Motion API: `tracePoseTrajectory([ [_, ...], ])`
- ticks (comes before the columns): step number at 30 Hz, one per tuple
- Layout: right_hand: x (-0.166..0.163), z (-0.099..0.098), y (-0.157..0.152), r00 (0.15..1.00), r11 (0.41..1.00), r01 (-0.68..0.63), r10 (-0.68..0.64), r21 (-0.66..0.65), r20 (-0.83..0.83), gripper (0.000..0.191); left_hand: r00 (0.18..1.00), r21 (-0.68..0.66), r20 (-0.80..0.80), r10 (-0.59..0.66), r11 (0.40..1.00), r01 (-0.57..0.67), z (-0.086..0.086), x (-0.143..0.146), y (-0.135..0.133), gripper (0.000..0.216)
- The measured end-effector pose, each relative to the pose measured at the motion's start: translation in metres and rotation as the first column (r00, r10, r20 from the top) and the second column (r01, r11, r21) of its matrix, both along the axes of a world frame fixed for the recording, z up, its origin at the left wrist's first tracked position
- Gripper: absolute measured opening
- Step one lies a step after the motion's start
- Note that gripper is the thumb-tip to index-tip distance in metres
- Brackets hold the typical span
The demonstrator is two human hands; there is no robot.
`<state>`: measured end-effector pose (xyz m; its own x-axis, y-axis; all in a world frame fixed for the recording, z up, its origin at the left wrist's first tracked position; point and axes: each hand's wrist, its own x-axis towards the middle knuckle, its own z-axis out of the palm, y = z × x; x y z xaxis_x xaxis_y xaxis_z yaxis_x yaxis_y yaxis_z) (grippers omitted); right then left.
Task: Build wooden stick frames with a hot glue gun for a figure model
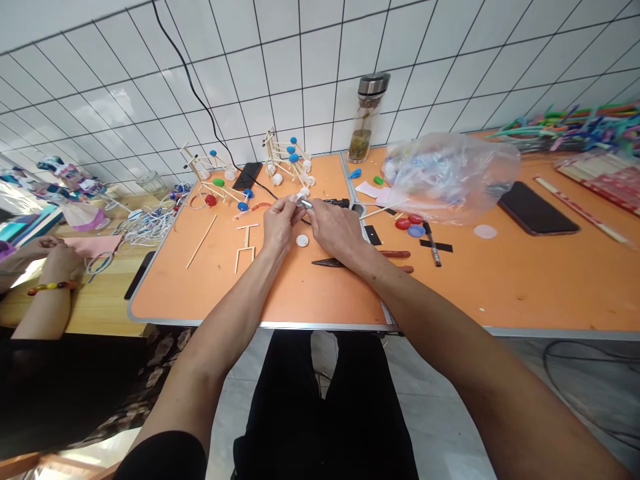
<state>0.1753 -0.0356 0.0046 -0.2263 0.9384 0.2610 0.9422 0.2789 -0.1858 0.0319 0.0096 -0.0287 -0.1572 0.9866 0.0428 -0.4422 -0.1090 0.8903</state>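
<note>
In the middle of the orange table my left hand and my right hand meet, both with fingers closed. A small shiny metal piece shows at the right fingertips. Left thumb and fingers pinch at its tip, on something too small to make out. Below them lies a white bottle cap. Scissors or pliers with dark pointed tips and red-brown handles lie partly under my right wrist. Left of my hands is a small stick frame; a single wooden stick lies farther left.
Stick models with coloured caps stand behind, near a glass bottle. To the right are a plastic bag, loose caps, a pen and a phone. Another person's hands work at the left table.
</note>
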Motion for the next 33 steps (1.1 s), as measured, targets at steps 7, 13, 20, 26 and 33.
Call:
tracePoseTrajectory([
  [7, 0.001, 0.006, 0.005, 0.842, 0.988, -0.118, 0.046, -0.1, -0.538, 0.024, 0.995, 0.132, -0.091, 0.044, 0.991, -0.032, -0.002, -0.001, -0.002, 0.038],
  [13, 0.008, 0.018, 0.01, 0.211, 0.706, -0.567, -0.373, -0.423, -0.904, 0.009, 0.981, 0.236, -0.175, 0.088, 0.971, -0.045, -0.004, -0.001, -0.001, 0.039],
  [20, 0.001, 0.005, 0.004, 0.868, 0.99, -0.097, 0.033, -0.104, -0.496, 0.026, 0.969, 0.225, -0.222, 0.11, 0.973, -0.059, -0.002, -0.003, -0.002, 0.039],
  [26, -0.006, 0.002, -0.004, 0.979, 0.999, -0.033, 0.026, -0.028, -0.203, 0.035, 0.971, 0.255, -0.199, 0.129, 0.964, -0.076, 0.0, -0.001, -0.005, 0.043],
  [33, 0.015, 0.029, 0.008, 0.256, 0.686, -0.614, -0.295, -0.391, -0.92, 0.021, 0.978, 0.321, -0.184, 0.103, 0.946, -0.039, 0.005, -0.002, -0.007, 0.041],
])
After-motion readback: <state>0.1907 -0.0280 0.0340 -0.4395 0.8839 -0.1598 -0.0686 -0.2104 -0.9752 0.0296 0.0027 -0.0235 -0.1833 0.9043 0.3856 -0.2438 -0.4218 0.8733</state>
